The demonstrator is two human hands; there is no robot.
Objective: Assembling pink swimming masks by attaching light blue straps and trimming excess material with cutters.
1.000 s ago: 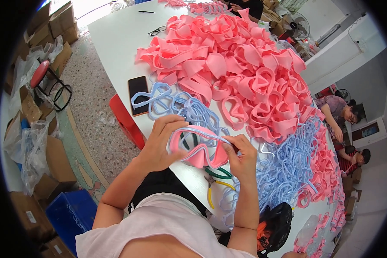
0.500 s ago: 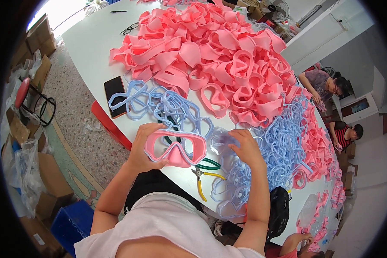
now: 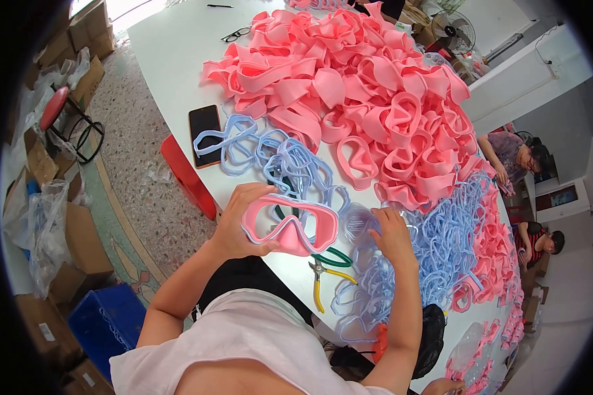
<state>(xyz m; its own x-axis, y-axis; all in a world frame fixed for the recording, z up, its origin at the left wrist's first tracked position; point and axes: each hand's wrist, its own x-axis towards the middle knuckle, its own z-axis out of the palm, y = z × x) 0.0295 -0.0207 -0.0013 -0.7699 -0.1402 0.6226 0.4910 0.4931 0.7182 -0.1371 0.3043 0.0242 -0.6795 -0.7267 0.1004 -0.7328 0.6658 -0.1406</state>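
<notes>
L hand (image 3: 234, 227) fingers closing round pink mask skirt (image 3: 290, 227), w/ blue frame on, held just over table (image 3: 171, 59) edge. R hand (image 3: 392, 237) fingers lying loosely curled on blue frames (image 3: 435, 243) beside it, gripping nothing. Big pink pile (image 3: 369, 99) beyond mask remaining; looks early on.

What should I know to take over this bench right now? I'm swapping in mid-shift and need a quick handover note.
Left hand: holds the pink mask skirt above the table edge.
Right hand: rests on a clear lens piece beside the blue frames; grip unclear.
Pliers lie below the mask.
Done: one skirt picked up.
Left: the big pink pile and the blue frames remain loose.
</notes>
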